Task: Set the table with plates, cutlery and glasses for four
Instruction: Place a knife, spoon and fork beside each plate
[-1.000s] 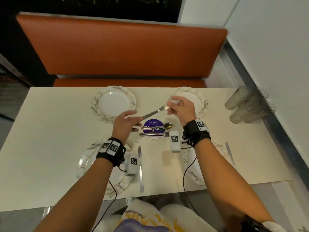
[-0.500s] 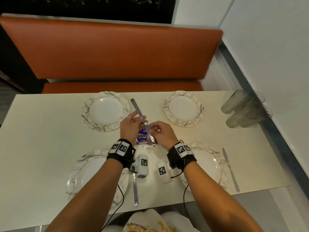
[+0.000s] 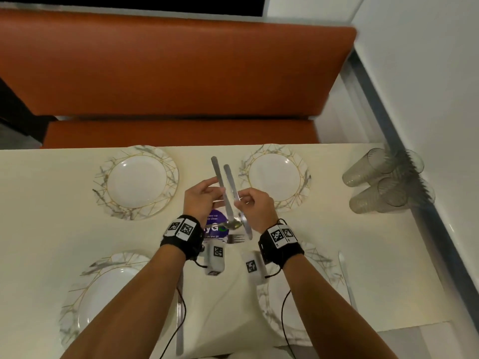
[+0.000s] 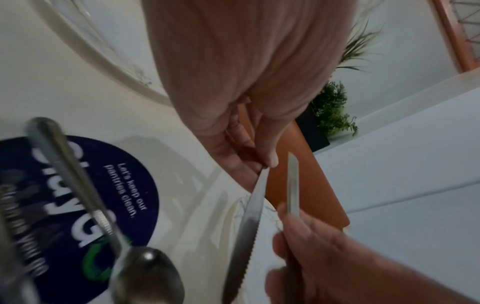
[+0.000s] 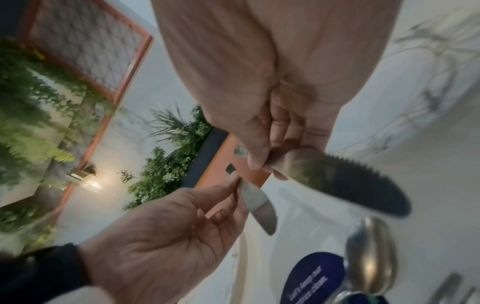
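Note:
Above the table's middle each hand holds a steel table knife, handle pointing away from me. My left hand (image 3: 219, 194) pinches the left knife (image 3: 220, 177), whose serrated blade (image 4: 246, 236) points down. My right hand (image 3: 239, 199) pinches the right knife (image 3: 232, 182), blade (image 5: 350, 185) toward the table. The two knives are apart, almost parallel. Four marble-rimmed plates lie at far left (image 3: 101, 174), far right (image 3: 303, 174), near left (image 3: 70, 307) and near right (image 3: 324, 263). Under the hands a spoon (image 3: 233, 225) and a fork (image 3: 236, 238) lie on a purple sticker (image 3: 216, 216).
Several clear glasses (image 3: 383, 182) lie stacked on their sides at the table's right edge by the wall. One knife (image 3: 180, 320) lies right of the near left plate, another (image 3: 347, 281) right of the near right plate. An orange bench (image 3: 168, 73) runs behind the table.
The hands drew back from the far right plate to the table's middle. The knives, held together before, are now apart, one in each hand.

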Motion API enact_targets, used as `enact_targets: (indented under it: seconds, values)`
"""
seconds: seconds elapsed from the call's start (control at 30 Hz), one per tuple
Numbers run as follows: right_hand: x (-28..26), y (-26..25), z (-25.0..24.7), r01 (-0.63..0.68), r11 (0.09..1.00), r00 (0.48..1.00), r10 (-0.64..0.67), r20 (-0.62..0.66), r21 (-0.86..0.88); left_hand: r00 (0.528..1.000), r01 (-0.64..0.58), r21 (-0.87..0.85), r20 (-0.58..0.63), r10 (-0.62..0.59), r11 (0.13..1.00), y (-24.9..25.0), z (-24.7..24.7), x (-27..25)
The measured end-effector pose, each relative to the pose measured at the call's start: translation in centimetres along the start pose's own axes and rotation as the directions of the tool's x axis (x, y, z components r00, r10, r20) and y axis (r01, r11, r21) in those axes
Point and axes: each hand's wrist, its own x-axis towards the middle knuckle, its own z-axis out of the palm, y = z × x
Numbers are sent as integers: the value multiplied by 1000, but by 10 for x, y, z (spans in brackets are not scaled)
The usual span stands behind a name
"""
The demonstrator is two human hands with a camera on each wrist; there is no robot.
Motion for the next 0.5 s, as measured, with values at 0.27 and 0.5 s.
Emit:
enact_targets:
  seconds: [0.27,0.5]
  values:
    - [9,55,-47,-169,977,985,165,45,132,981,138,360,-177,-78,923,-3,36,99]
    - [17,77,-68,-198,974,980,198,11,111,982,125,560,-188,-21,819,-11,54,134]
